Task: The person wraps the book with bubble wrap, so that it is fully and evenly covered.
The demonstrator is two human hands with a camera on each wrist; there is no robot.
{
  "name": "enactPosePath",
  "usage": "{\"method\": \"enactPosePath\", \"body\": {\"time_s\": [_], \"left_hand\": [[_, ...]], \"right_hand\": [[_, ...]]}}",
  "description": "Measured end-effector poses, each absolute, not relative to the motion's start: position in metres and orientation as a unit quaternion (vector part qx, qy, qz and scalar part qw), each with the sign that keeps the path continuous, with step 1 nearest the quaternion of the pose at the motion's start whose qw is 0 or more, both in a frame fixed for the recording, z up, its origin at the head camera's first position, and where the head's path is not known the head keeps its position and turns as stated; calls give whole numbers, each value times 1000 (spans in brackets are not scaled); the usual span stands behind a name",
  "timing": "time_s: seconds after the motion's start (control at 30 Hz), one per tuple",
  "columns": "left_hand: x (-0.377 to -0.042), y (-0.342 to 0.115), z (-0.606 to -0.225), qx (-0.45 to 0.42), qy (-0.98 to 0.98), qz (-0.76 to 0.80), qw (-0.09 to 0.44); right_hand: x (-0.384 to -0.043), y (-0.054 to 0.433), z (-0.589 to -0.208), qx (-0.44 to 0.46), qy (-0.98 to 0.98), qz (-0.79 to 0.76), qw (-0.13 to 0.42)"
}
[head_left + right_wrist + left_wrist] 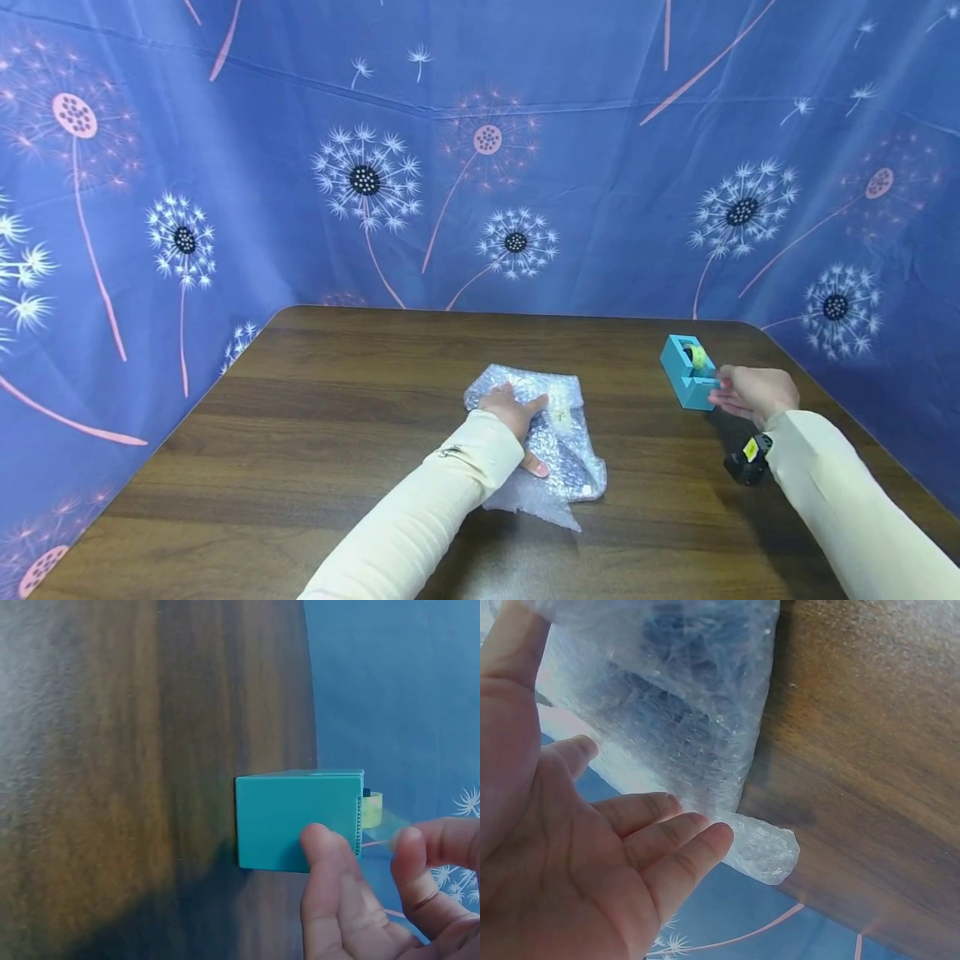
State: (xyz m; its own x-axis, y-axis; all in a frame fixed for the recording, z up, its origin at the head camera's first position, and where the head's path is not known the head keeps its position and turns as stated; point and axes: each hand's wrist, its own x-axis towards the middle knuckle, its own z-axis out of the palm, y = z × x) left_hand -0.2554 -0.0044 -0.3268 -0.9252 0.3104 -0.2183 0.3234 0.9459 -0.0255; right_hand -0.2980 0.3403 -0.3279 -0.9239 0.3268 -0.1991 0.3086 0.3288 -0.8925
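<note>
A bubble-wrapped package (564, 450) lies on the table, its clear wrap loose at the near edge. My left hand (513, 414) rests on its left part with the fingers spread; the left wrist view shows the fingers (679, 866) fairly straight along the wrap. What is inside the wrap cannot be made out. At the right, a turquoise tape dispenser (686, 379) holds a roll of yellowish tape (696, 357). Thumb and index finger of my right hand (756, 393) pinch the end of the clear tape (386, 827) just off the dispenser's toothed edge. Another right fingertip is at the dispenser's front.
The brown wooden table (330, 400) extends left of the package and between it and the dispenser. A blue curtain with dandelion prints (600, 167) hangs along the back and both sides. A black device (748, 460) is strapped at the right wrist.
</note>
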Motion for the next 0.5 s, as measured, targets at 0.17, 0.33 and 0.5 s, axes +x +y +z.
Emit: {"method": "enactPosePath", "body": {"time_s": [0.17, 0.33, 0.5], "left_hand": [[-256, -3, -325, 162, 980, -32, 107], [-258, -4, -326, 163, 979, -31, 118], [-258, -4, -328, 163, 979, -31, 120]], "right_hand": [[-293, 344, -331, -173, -833, 525, 33], [-288, 345, -339, -143, -841, 520, 44], [-284, 348, -351, -104, -839, 531, 56]]}}
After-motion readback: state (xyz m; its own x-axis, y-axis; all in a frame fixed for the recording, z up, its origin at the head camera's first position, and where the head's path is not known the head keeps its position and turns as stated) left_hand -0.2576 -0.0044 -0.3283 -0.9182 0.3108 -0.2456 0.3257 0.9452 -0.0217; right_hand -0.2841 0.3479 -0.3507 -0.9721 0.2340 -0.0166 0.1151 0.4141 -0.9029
